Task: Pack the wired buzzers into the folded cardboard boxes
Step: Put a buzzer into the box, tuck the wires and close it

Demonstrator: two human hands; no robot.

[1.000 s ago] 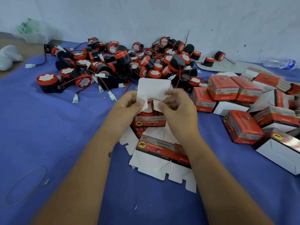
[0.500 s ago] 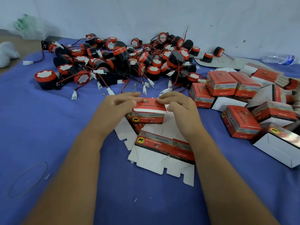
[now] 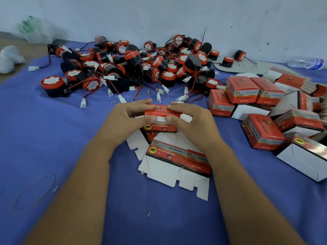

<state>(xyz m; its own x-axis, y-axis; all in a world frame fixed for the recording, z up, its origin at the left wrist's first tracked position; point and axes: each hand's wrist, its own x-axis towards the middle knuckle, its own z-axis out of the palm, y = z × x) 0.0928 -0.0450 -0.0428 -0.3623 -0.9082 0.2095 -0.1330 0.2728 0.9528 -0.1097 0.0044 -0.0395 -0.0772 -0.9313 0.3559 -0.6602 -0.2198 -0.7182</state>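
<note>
The person grips one small red box [image 3: 161, 119] between both hands over the blue desk [image 3: 53, 138]. The left hand [image 3: 127, 119] curls round the box's left end, fingers over the top and thumb on the front face; the right hand [image 3: 189, 119] mirrors it on the right end, thumb pressing just beside a white flap edge along the front seam.

The likely trouble is at that seam: the lid flap looks only partly tucked, and uneven thumb pressure could crease it or let it spring open. Whether a buzzer is inside cannot be told; if a wire or white connector is caught at the lip, the flap would jam or pinch the lead. Squeezing the ends too hard could buckle the thin card.

The box sits directly between the two hands, touching both, above a flat unfolded carton [image 3: 177, 161] lying near the wrists. The pile of wired buzzers [image 3: 141, 68] lies beyond the fingertips, near but apart. Closed boxes [image 3: 242, 91] are stacked to the right, well clear of the right hand.
</note>
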